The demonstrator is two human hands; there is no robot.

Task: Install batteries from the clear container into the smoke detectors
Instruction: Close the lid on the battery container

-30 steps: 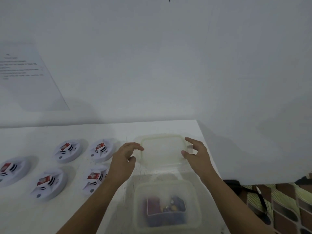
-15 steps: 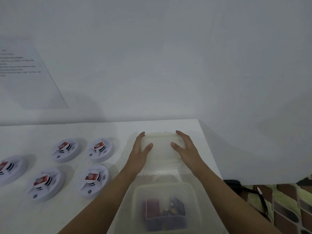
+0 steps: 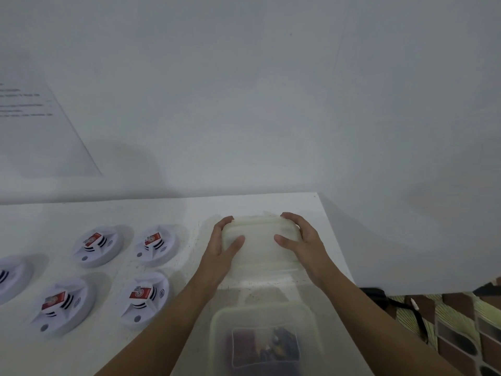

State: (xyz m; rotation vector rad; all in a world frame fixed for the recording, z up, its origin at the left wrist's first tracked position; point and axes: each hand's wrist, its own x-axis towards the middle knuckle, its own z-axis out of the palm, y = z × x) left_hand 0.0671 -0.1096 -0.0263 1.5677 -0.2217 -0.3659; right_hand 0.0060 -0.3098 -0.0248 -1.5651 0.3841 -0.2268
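My left hand (image 3: 217,252) has its fingers curled over the far left corner of the translucent lid (image 3: 260,249), thumb lying flat on top and pointing in toward the middle. My right hand (image 3: 306,246) mirrors it on the other side: fingers hooked round the far right corner, thumb pressed on the top face. So both hands grip the lid by its ends, with a bare stretch of plastic between the two thumbs. It sits low over the white table (image 3: 135,213), near the far right corner, but I cannot tell if it lies flat on the surface.

Closer to me, between my forearms, stands the clear container (image 3: 217,329), open at the top. The batteries (image 3: 265,348) are a dark, blurred heap at its bottom.

Out to my left, four white smoke detectors (image 3: 99,246) sit in two rows of two, well apart from the lid, each showing a red-labelled block in its middle. A fifth (image 3: 10,278) is cut off by the left edge.

A printed sheet (image 3: 35,126) hangs on the pale wall (image 3: 271,104). Patterned floor (image 3: 461,321) and a black cable (image 3: 385,299) show past the table's right edge.
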